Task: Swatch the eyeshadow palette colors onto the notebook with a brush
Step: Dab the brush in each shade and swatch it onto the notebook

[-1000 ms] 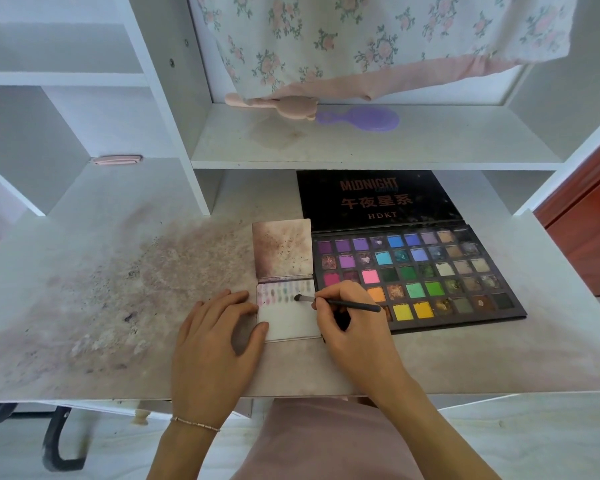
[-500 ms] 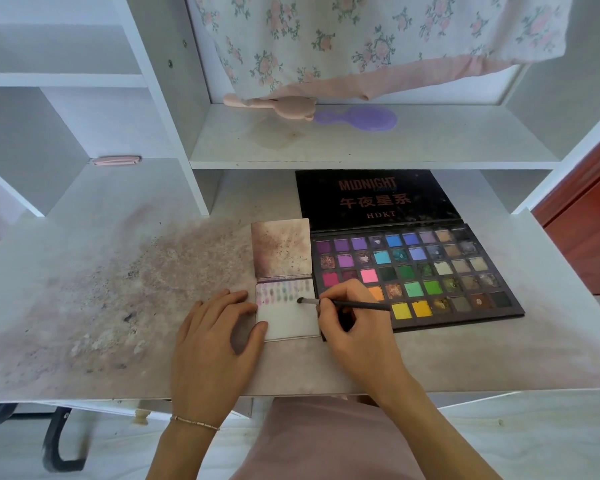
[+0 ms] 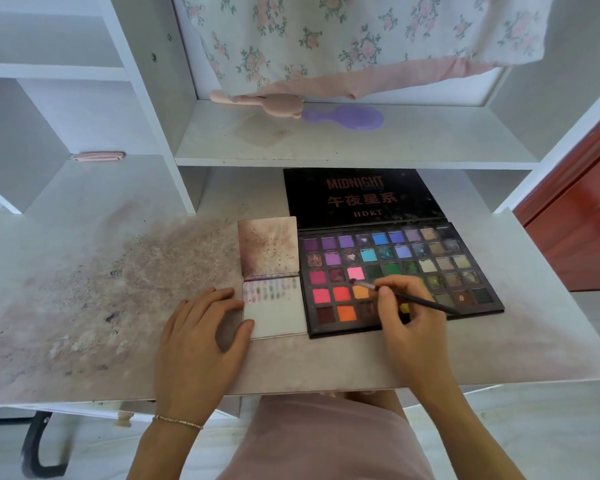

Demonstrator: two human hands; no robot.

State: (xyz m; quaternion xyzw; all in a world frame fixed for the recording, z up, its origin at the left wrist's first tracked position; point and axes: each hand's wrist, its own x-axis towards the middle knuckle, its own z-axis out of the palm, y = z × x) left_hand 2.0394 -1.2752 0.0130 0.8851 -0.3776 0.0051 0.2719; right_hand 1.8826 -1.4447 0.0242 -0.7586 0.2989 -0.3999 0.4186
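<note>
- Head view, looking down on the desk (image 3: 499,358): the eyeshadow palette (image 3: 400,277) lies open, its black lid (image 3: 361,197) folded back toward the shelves, the grid of pans facing up.
- Just left of it, edge to edge, the small notebook (image 3: 274,306) lies open; a row of faint colour swatches (image 3: 265,291) runs across the top of its lower page, with blank paper below.
- The brush (image 3: 406,297) lies with its long axis running from lower right to upper left; its tip sits at the lower edge of the light pink pan (image 3: 355,273), whether touching powder I cannot tell.
- The right hand (image 3: 407,318) pinches the brush near the ferrule like a pen and hovers over the palette's lower rows, hiding several pans.
- The left hand (image 3: 201,336) rests flat, fingers relaxed, with thumb and fingertips against the notebook's left edge, pinning it in place.
- My read: this is a loading step, and the page lies a short way left of the brush tip, so the right hand would carry the colour leftward, along the brush's own line.
- Grey-pink powder dust stains the desk left of the notebook.
</note>
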